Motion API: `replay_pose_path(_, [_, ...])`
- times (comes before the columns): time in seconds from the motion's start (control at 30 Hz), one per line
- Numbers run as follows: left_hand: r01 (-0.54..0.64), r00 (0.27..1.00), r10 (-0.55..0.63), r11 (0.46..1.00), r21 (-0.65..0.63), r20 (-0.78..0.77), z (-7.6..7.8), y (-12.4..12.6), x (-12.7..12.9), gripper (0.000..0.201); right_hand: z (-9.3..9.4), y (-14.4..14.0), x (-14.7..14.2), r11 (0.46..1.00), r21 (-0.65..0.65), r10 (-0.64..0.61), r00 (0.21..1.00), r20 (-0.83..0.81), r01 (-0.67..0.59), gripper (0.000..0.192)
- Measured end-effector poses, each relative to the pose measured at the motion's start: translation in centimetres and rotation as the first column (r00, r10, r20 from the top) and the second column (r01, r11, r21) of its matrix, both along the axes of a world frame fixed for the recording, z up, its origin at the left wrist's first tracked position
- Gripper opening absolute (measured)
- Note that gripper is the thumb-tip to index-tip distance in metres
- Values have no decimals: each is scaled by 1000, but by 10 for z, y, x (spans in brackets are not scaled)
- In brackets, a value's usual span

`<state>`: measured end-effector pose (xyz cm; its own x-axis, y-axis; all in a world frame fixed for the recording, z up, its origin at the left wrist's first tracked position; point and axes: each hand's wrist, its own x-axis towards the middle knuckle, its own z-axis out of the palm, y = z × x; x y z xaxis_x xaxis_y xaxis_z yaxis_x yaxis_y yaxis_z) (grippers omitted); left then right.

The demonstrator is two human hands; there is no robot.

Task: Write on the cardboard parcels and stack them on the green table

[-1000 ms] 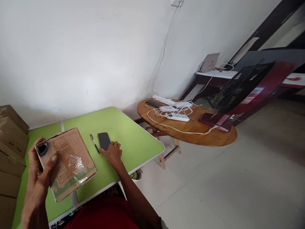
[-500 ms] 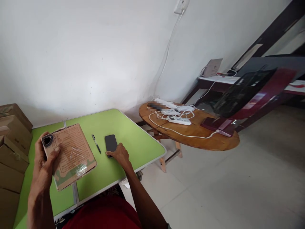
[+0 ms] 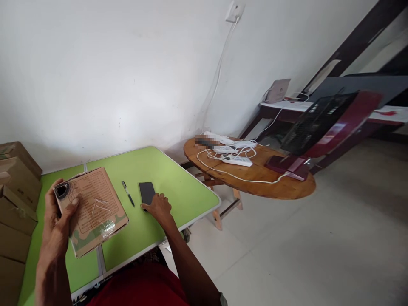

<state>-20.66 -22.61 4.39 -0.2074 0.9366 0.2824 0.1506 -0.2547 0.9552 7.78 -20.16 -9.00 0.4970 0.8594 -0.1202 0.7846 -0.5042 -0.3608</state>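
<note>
My left hand (image 3: 60, 216) grips a brown cardboard box (image 3: 95, 210) at its left side, thumb across the face. Printed text, a green camouflage band, shiny tape and a dark-rimmed hole in the upper left corner show on that face. On the green table, my right hand (image 3: 159, 207) is closed around the near end of a black smartphone (image 3: 147, 192), with the thumb at its lower left corner and the fingers along its right side. The phone lies flat, screen up. Between box and phone lies a pen (image 3: 128, 194) with a dark grip.
Several cardboard boxes (image 3: 19, 182) are stacked at the left of the green folding table (image 3: 178, 187). To the right, a round wooden table (image 3: 255, 174) carries white power strips (image 3: 237, 160), tangled cables and a dark red fan (image 3: 334, 127). A wall socket (image 3: 235, 12) feeds a cable.
The view has turned slightly, so the surroundings sit a little further left. Both hands keep their hold, and the box and phone have hardly moved relative to the table.
</note>
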Motion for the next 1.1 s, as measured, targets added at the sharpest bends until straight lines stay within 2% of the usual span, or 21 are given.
replay_pose_path(0.07, [0, 1000, 0, 1000, -7, -13, 0, -1, 0, 88, 7, 9, -7, 998, 32, 51, 998, 33, -52, 56])
replay_pose_path(0.17, [-3, 1000, 3, 1000, -7, -10, 1, -2, 0, 85, 17, 35, -22, 965, 94, 240, 968, 70, -245, 36])
replay_pose_path(0.27, [-2, 1000, 2, 1000, -15, -15, 2, -2, 1, 82, 21, 67, -36, 874, 109, 466, 881, 89, -473, 40])
replay_pose_path(0.33, [4, 1000, -5, 1000, -29, -10, 3, -4, 2, 81, 18, 84, -41, 806, 100, 576, 812, 96, -583, 36])
replay_pose_path(0.43, [5, 1000, -5, 999, -34, 4, 4, -6, 3, 83, 11, 96, -41, 719, 91, 682, 725, 96, -689, 26])
replay_pose_path(0.53, [7, 1000, -7, 1000, -24, -14, 4, -8, 3, 83, 7, 98, -36, 670, 113, 730, 679, 79, -733, 20])
replay_pose_path(0.6, [15, 1000, -16, 1000, -16, -18, 4, -9, 4, 83, 8, 97, -31, 667, 159, 729, 682, 60, -728, 20])
replay_pose_path(0.67, [25, 999, -25, 1000, -18, -21, 3, -10, 3, 82, 13, 96, -25, 688, 241, 698, 715, 37, -684, 22])
replay_pose_path(0.77, [38, 999, -39, 999, -27, -30, 2, -11, 3, 81, 27, 92, -15, 739, 418, 587, 809, -15, -528, 17])
replay_pose_path(0.83, [43, 998, -44, 999, -29, -36, 1, -11, 2, 81, 41, 84, -10, 750, 534, 495, 867, -59, -391, 16])
replay_pose_path(0.87, [46, 998, -47, 998, -31, -37, 0, -11, 2, 81, 50, 77, -10, 732, 606, 459, 883, -101, -311, 22])
replay_pose_path(0.9, [46, 998, -47, 998, -33, -36, 0, -12, 3, 81, 61, 69, -12, 685, 697, 454, 872, -181, -212, 28])
replay_pose_path(0.93, [46, 998, -47, 998, -32, -32, 0, -12, 3, 82, 71, 59, -17, 621, 775, 486, 832, -267, -114, 33])
replay_pose_path(0.97, [48, 998, -49, 998, -29, -30, 0, -12, 3, 82, 83, 47, -24, 511, 857, 577, 715, -396, 63, 33])
replay_pose_path(1.0, [52, 998, -53, 998, -25, -29, 0, -12, 4, 83, 94, 35, -34, 422, 882, 715, 522, -465, 209, 29])
replay_pose_path(1.03, [55, 998, -56, 998, -19, -30, 1, -12, 4, 83, 105, 23, -46, 385, 887, 818, 352, -456, 254, 28])
replay_pose_path(1.1, [68, 997, -69, 998, -15, -38, 2, -13, 4, 84, 123, 1, -73, 364, 916, 917, 106, -384, 169, 30])
